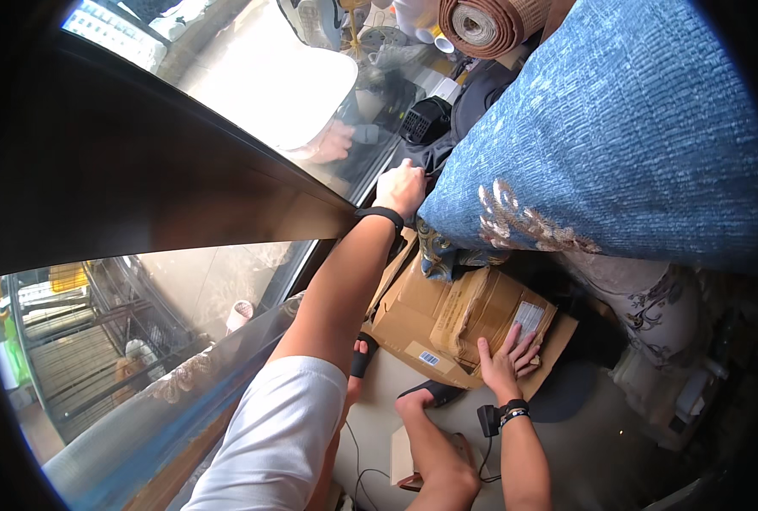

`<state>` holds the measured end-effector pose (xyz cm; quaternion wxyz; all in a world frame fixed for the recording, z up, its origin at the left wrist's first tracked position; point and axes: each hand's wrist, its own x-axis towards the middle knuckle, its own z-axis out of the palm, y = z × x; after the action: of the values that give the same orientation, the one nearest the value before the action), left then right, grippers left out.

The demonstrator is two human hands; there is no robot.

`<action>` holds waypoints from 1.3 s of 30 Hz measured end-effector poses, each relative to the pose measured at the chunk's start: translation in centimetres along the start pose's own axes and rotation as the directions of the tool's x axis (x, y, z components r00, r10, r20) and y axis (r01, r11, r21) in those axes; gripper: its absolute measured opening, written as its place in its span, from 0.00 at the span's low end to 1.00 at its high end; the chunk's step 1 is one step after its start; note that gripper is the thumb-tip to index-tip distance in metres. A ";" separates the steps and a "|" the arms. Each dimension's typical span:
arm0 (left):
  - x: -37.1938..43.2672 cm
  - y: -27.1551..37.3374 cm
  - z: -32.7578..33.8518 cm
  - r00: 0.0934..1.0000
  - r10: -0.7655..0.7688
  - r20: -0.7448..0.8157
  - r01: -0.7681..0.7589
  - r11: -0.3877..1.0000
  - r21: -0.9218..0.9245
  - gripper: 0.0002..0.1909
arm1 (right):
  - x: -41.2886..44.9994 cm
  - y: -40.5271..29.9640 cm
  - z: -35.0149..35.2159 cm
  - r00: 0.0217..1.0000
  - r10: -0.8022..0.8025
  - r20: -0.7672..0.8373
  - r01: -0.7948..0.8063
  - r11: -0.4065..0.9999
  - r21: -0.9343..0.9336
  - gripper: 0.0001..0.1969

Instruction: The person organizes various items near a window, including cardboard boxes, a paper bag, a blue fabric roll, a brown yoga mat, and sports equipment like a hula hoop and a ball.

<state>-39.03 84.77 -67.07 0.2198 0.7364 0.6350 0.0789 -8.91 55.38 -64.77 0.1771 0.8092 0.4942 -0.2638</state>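
Note:
My right hand (510, 364) lies with its fingers spread on a worn cardboard box (481, 306), palm against its near side by a white label. That box sits on or against a larger, flatter cardboard carton (411, 342) bearing a barcode label. Farther forward, my left hand (402, 188) is curled beside the window frame, next to a black fabric bag (420, 155). Its fingertips are hidden, so whether it grips the bag cannot be told. Blue woven fabric (602, 140) with embroidered flowers hangs right of my left hand.
A dark window frame (161, 166) and glass stand at the left. Beyond the glass is a wire cage (117, 332). A rolled brown mat (481, 29) lies at the top. On the floor are a power adapter (489, 420) with cable and a small open box (404, 453).

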 end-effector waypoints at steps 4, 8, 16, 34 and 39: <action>-2.6 -1.9 1.2 0.994 0.101 0.043 -0.094 0.984 -0.151 0.10 | 0.5 -0.5 0.1 0.999 0.006 0.035 -0.006 1.000 0.002 0.54; -9.7 -2.4 0.7 0.981 0.160 -0.107 -0.185 0.940 -0.288 0.13 | 0.3 -0.2 -0.1 0.999 0.021 0.036 -0.021 1.000 0.008 0.54; -30.5 -1.1 -6.8 0.981 -0.103 0.162 0.149 0.941 -0.303 0.12 | 0.4 0.1 -0.9 0.995 0.063 0.075 -0.060 0.997 -0.041 0.53; -49.9 -2.1 -1.6 0.478 -0.754 0.451 0.655 -0.037 -0.755 0.20 | 0.5 -0.3 -0.5 0.995 0.070 0.077 -0.060 0.990 -0.126 0.52; -52.0 -3.1 -1.5 0.268 -0.714 0.647 0.625 -0.383 -0.681 0.18 | 0.4 -0.5 -0.7 0.994 0.043 0.096 -0.038 0.998 -0.058 0.53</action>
<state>-51.89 34.99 -58.55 0.5655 -0.1041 0.7601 0.3028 -9.07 56.30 -64.43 0.2289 0.8000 0.4756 -0.2854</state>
